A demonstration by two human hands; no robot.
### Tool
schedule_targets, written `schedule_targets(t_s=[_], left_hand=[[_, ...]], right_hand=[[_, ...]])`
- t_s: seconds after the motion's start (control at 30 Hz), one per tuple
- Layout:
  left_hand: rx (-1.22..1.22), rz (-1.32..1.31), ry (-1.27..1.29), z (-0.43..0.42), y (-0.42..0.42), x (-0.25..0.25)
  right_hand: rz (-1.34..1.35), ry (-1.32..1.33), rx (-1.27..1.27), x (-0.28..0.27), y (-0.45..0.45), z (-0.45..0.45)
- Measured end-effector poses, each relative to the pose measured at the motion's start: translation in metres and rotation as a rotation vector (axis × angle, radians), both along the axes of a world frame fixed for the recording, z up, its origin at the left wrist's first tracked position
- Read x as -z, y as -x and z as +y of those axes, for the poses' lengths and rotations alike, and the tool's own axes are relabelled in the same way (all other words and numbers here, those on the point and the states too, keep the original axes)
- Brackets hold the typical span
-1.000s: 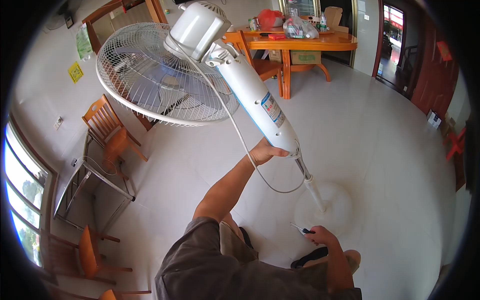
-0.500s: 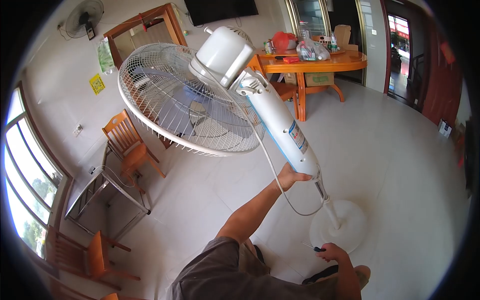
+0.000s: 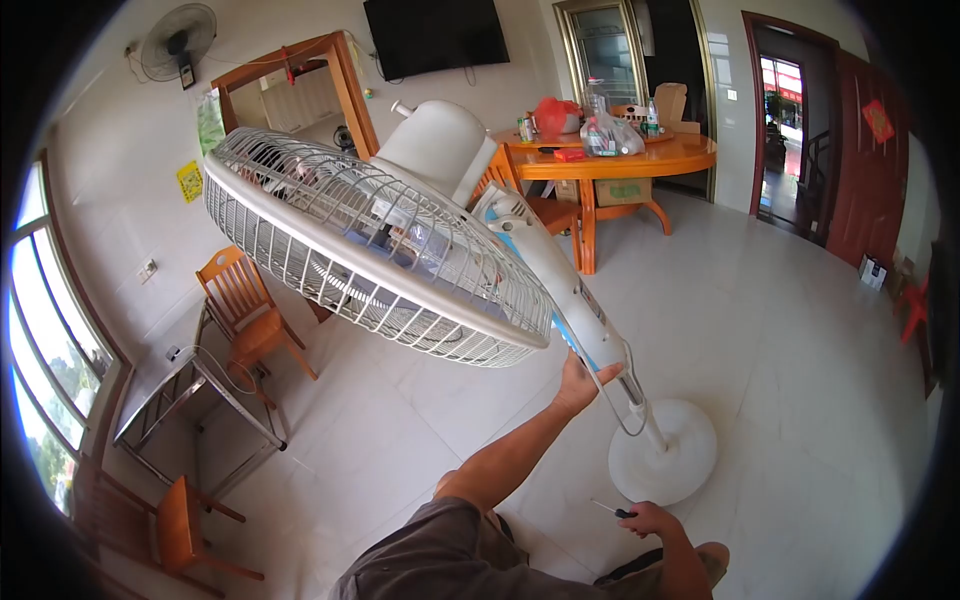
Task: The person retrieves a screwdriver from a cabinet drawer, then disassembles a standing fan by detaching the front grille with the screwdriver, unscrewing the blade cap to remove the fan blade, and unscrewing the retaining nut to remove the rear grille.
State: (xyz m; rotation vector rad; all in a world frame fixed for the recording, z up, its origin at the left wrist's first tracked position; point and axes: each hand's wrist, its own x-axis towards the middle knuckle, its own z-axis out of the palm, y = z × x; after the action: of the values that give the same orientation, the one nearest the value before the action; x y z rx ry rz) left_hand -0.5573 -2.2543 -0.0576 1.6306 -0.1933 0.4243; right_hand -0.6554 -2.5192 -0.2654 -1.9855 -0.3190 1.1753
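A white pedestal fan (image 3: 432,150) leans in front of me, its round wire cage (image 3: 375,285) turned toward the left. My left hand (image 3: 582,384) is wrapped round the lower end of the fan's thick upper column (image 3: 560,270). The thin pole below runs down to a round white base (image 3: 680,465) on the floor. A pale power cord (image 3: 604,392) hangs in a loop beside that hand. Low down, my right hand (image 3: 652,520) is closed on a screwdriver (image 3: 622,513) with a dark handle, its thin shaft pointing left, apart from the fan.
An orange wooden table (image 3: 670,155) with bags and bottles stands at the back. Left of me are wooden chairs (image 3: 262,325) and a metal-framed table (image 3: 165,350) by the window. A wall fan (image 3: 178,45) and a television (image 3: 437,38) hang on the far wall.
The fan's cage has swung round and down, so more of its rim faces me. My left hand still grips the column; my right hand still holds the screwdriver. The camera view has shifted slightly.
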Motion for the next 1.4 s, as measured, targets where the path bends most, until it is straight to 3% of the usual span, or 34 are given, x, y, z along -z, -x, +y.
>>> schedule_targets(t_s=[0.33, 0.43, 0.47, 0.5, 0.57, 0.77, 0.87, 1.03, 1.27, 1.33, 1.4], left_hand=[[-0.509, -0.137, 0.135, -0.016, -0.019, 0.013], [-0.161, 0.022, 0.187, 0.009, 0.005, -0.013], [0.041, 0.156, 0.17, 0.032, -0.001, -0.005], [0.095, 0.181, 0.092, 0.052, -0.007, 0.005], [0.149, 0.238, 0.026, 0.057, 0.007, -0.02], [0.163, 0.199, -0.06, 0.031, -0.011, -0.021], [0.179, 0.314, -0.049, 0.021, -0.035, -0.01], [0.183, 0.103, -0.053, 0.007, -0.053, -0.019], [0.513, 0.138, 0.755, -0.027, -0.115, 0.022], [0.32, 0.12, 0.515, -0.034, -0.117, 0.014], [0.109, 0.091, -0.022, -0.045, -0.087, -0.02]], right_hand=[[0.056, 0.017, -0.006, 0.008, 0.01, 0.004], [0.049, 0.036, -0.021, 0.006, 0.013, 0.001], [0.044, 0.036, -0.024, 0.007, 0.013, 0.0], [0.03, 0.033, -0.019, 0.009, 0.014, -0.001], [0.005, 0.025, -0.018, 0.014, 0.017, 0.001], [0.028, 0.011, -0.014, 0.012, 0.019, 0.002], [-0.023, 0.021, -0.008, 0.007, 0.029, 0.002], [-0.027, 0.055, 0.03, 0.021, 0.034, -0.008], [-0.069, 0.146, 0.028, 0.034, 0.046, 0.0], [-0.089, 0.159, 0.022, 0.024, 0.052, 0.006], [-0.085, 0.143, 0.031, 0.021, 0.056, 0.008]])
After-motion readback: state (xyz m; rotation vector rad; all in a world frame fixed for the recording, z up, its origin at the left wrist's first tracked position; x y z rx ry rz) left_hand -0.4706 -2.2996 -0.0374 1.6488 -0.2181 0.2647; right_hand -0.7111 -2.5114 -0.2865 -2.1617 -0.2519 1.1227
